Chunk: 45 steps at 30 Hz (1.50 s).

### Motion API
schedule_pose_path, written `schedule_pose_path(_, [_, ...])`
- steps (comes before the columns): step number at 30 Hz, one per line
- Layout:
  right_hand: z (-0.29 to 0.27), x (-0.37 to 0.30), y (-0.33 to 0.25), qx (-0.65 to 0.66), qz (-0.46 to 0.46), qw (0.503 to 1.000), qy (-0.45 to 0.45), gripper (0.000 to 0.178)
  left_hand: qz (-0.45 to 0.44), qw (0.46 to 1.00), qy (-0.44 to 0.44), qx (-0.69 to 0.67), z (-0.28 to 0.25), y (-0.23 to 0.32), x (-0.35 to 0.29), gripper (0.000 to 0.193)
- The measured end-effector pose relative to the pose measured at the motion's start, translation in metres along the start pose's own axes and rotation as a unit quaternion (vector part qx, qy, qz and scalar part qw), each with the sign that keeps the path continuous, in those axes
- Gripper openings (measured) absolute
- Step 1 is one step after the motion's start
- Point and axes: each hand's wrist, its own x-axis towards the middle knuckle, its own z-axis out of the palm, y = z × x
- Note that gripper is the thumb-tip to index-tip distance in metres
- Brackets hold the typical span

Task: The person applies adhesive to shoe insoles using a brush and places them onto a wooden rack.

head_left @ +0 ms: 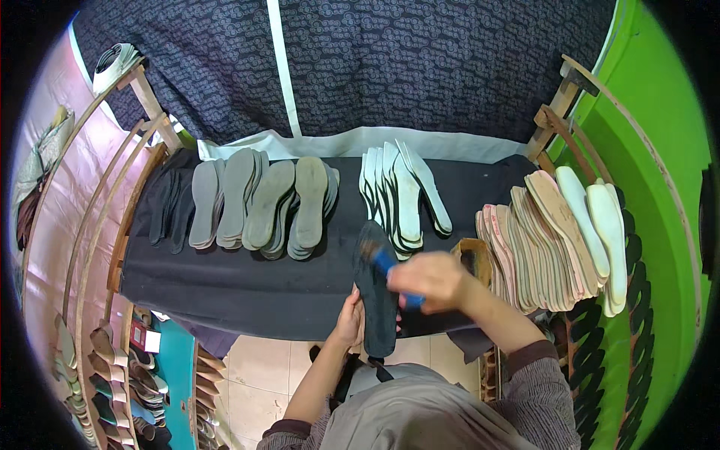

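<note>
My left hand (349, 318) is closed around the side of a long black insole (377, 319), holding it upright in front of the table's near edge. In my right hand (433, 280) is a blue-handled brush (384, 260), smeared by motion, with its brown bristle end over the insole's upper part. Just behind that hand sits a small wooden box (481, 260), partly hidden, with a dark inside. Beyond the insole's top lies a fanned stack of white insoles (409, 202).
Grey insoles (281, 199) lie in overlapping stacks on the black-covered table (225, 289), beside black ones (182, 206) at left. Tan and pink-edged insoles (544, 247) are piled at right. Wooden rails (101, 202) flank the table; shoe parts (109, 375) hang lower left.
</note>
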Motion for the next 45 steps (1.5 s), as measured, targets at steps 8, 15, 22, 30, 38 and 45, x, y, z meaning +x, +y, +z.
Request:
schedule_pose_path(8, [-0.003,-0.002,0.006,-0.004,0.056,0.998,0.029,0.035,0.006,0.999,0.005,0.035,-0.002,-0.001,-0.001,0.068])
schedule_pose_path(15, [-0.013,0.001,0.003,-0.091,0.034,0.992,0.076,0.023,0.022,0.998,-0.005,0.055,0.003,-0.003,-0.003,0.070])
schedule_pose_path(22, [-0.004,-0.005,-0.014,-0.008,0.040,0.997,0.069,0.032,0.036,0.998,0.023,0.055,0.000,-0.006,0.000,0.071])
schedule_pose_path(30, [-0.001,-0.009,0.000,-0.033,0.069,0.993,0.086,0.024,0.028,0.999,0.022,0.029,-0.006,-0.005,-0.002,0.071])
schedule_pose_path(38, [-0.002,-0.010,0.002,-0.034,0.075,0.993,0.083,0.028,0.024,0.999,0.020,0.035,-0.008,-0.003,-0.001,0.071])
schedule_pose_path(45, [0.006,-0.003,0.001,-0.018,0.041,0.997,0.067,0.027,0.026,0.999,0.030,0.031,-0.001,-0.004,-0.004,0.071])
